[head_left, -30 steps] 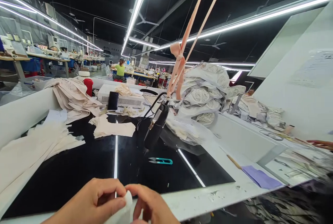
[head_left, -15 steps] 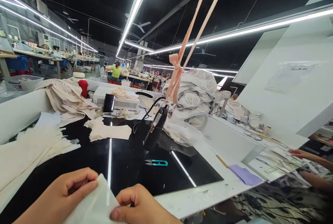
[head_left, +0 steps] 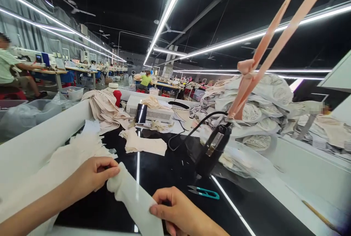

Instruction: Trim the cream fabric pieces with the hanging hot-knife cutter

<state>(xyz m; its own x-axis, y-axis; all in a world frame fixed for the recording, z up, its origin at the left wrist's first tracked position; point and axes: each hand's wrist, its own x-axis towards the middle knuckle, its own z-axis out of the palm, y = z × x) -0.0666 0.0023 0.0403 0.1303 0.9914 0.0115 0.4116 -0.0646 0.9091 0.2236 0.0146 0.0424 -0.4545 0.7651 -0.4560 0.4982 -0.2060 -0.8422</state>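
My left hand (head_left: 94,175) pinches the upper end of a white fabric piece (head_left: 134,195), which is bunched under the fingers. Lower down, my right hand (head_left: 175,208) grips the right edge of the same piece between thumb and fingers. The fabric slants between both hands over the glossy black tabletop (head_left: 101,212). Teal thread snips (head_left: 204,192) lie just beyond my right hand. A black handheld tool (head_left: 215,148) hangs above the table from a knotted pink strap (head_left: 246,79). Cream cut pieces (head_left: 145,144) are stacked farther back.
White fabric (head_left: 68,163) is heaped at the left. A vented white box (head_left: 150,110) and a dark phone-like object (head_left: 141,113) stand at the back. Bundled fabric (head_left: 252,111) is piled back right, beside a white partition (head_left: 312,159). People sit at machines farther off.
The view has turned left and a seated person has appeared at the far left. My hands have moved up with the fabric, which now shows more of its length. The co-worker's hands at right left view.
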